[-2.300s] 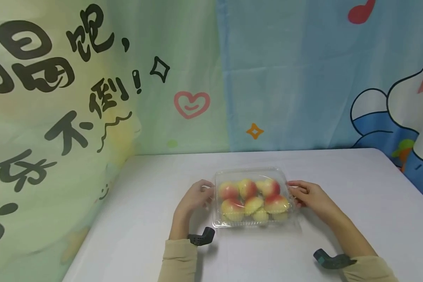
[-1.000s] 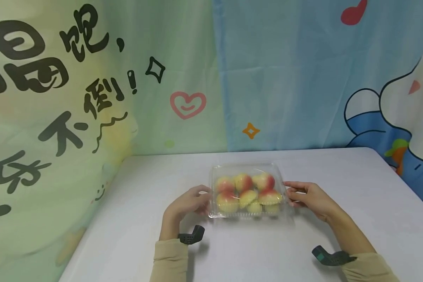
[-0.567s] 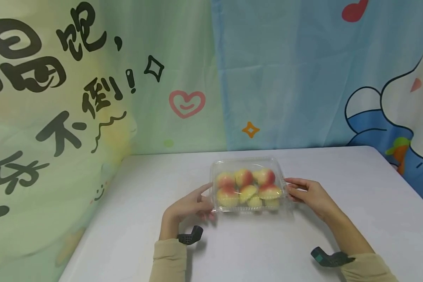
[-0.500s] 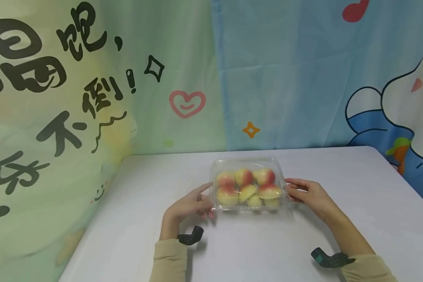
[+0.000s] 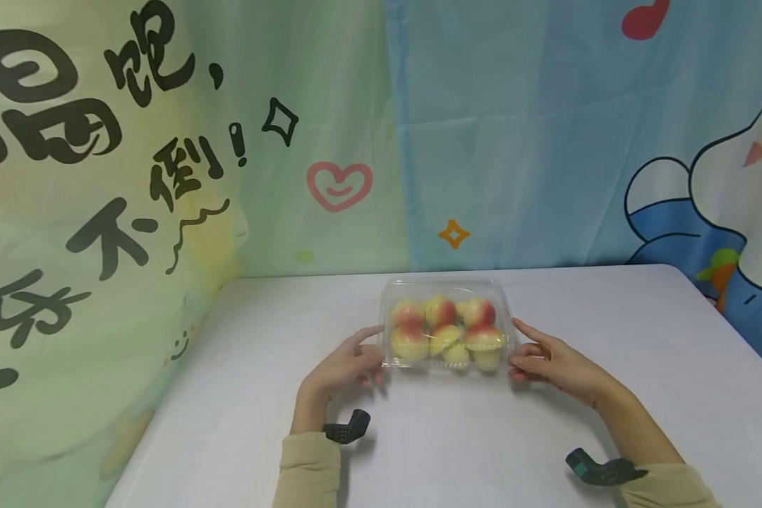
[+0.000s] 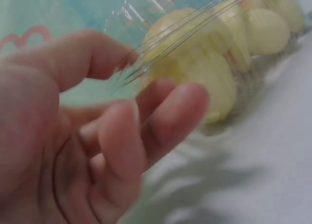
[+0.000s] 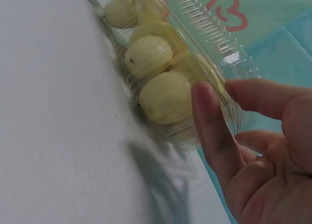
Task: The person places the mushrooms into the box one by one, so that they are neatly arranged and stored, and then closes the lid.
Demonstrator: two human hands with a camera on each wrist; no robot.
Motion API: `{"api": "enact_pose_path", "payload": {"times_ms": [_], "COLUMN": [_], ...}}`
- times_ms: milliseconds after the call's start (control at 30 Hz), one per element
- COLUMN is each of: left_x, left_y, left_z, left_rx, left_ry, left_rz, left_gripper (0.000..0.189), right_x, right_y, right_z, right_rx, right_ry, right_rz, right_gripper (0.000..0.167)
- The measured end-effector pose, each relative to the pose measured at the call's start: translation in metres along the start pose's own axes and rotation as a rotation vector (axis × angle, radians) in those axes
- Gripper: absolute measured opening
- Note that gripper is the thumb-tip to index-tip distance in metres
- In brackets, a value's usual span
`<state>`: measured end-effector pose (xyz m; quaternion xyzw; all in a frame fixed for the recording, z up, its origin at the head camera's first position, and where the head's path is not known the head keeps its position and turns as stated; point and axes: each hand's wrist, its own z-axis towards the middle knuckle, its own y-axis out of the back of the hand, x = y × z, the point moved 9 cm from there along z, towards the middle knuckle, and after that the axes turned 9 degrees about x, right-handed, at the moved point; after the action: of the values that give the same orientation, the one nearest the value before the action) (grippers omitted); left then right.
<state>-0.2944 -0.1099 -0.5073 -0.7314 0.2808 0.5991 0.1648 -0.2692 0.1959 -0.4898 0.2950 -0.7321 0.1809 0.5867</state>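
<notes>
A clear plastic clamshell box (image 5: 444,288) of red-and-yellow fruits (image 5: 440,310) rests lid-closed on the white table. The fruits look like peaches, though I cannot tell the kind. My left hand (image 5: 346,361) is at the box's left side, its index finger reaching the rim and the other fingers loosely bent below. At the right side, my right hand (image 5: 555,363) points its index finger at the rim, with the lower digits beside the near corner. In the wrist views, fingertips meet or nearly meet the lid edge (image 6: 161,50); neither hand shows a firm grip.
The white table (image 5: 444,451) reaches to a printed curtain (image 5: 495,141) at its far edge and left side. Black cameras are strapped to the left wrist (image 5: 348,428) and the right wrist (image 5: 603,469).
The box has moved away from me toward the table's far edge. Both index fingers are now extended at its sides; the right one has straightened since half a second ago.
</notes>
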Motion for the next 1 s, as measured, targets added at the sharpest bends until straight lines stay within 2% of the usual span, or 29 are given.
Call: {"api": "enact_pose_path", "payload": {"times_ms": [167, 300, 433, 667, 867, 1000], "left_x": [0.001, -0.002, -0.002, -0.003, -0.005, -0.004], "left_y": [0.002, 0.002, 0.003, 0.010, 0.010, 0.012], "left_z": [0.002, 0.005, 0.005, 0.006, 0.009, 0.008], "left_rx": [-0.086, -0.153, -0.211, -0.289, -0.316, -0.334], "left_ry": [0.041, 0.034, 0.048, 0.056, 0.051, 0.060], "left_rz": [-0.042, -0.066, -0.075, -0.052, 0.018, 0.025], "left_gripper": [0.035, 0.031, 0.029, 0.022, 0.022, 0.023], "right_x": [0.003, 0.003, 0.003, -0.001, -0.002, -0.002], "right_y": [0.009, 0.015, 0.015, 0.015, 0.015, 0.013], "right_z": [-0.003, -0.005, -0.006, -0.004, -0.006, -0.005], "right_rx": [-0.133, -0.242, -0.299, -0.335, -0.359, -0.350], "right_ry": [-0.026, -0.056, -0.037, -0.023, -0.017, -0.008], "right_rz": [-0.010, 0.029, 0.082, 0.145, 0.216, 0.232], "right_gripper": [0.081, 0.073, 0.068, 0.067, 0.067, 0.067]}}
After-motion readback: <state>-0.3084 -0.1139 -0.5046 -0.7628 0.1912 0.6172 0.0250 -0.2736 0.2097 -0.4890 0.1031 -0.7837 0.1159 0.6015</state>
